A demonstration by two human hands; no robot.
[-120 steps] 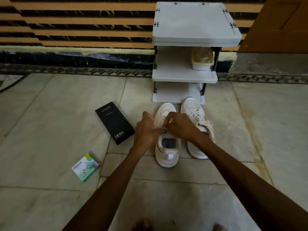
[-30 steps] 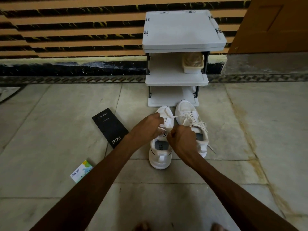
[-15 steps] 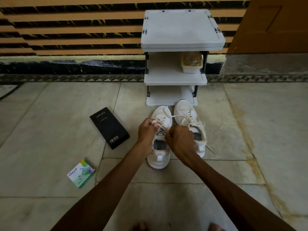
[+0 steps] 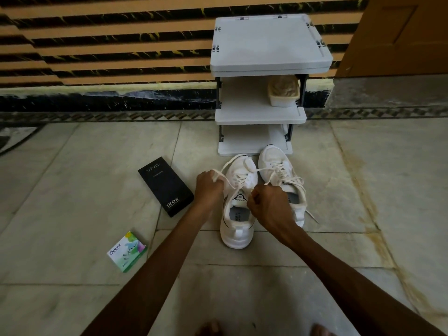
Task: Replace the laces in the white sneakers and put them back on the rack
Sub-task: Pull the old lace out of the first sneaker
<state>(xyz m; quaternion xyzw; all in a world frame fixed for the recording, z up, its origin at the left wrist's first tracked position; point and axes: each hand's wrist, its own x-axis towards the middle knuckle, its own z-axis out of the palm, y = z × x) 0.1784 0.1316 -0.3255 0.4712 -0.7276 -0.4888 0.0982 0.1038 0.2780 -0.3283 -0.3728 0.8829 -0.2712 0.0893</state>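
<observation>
While both white sneakers [image 4: 238, 229] stand on the floor just before the rack [image 4: 269, 44], its middle shelf bears a pale tub [image 4: 283, 99] with something brownish inside. The left hand [image 4: 208, 187] pinches one lace [image 4: 230, 163] end and the right hand [image 4: 266, 204] grips the other. A black box [image 4: 166, 186] and a green box [image 4: 127, 252] lie to the left.

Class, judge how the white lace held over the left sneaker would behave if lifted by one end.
Probably floppy: the lace bows in a loose arc from the left hand to the toe of the sneaker. Likely very light: it looks thin beside the shoe. It would probably dangle, as the other sneaker has a lace end lying limp on the floor.
</observation>
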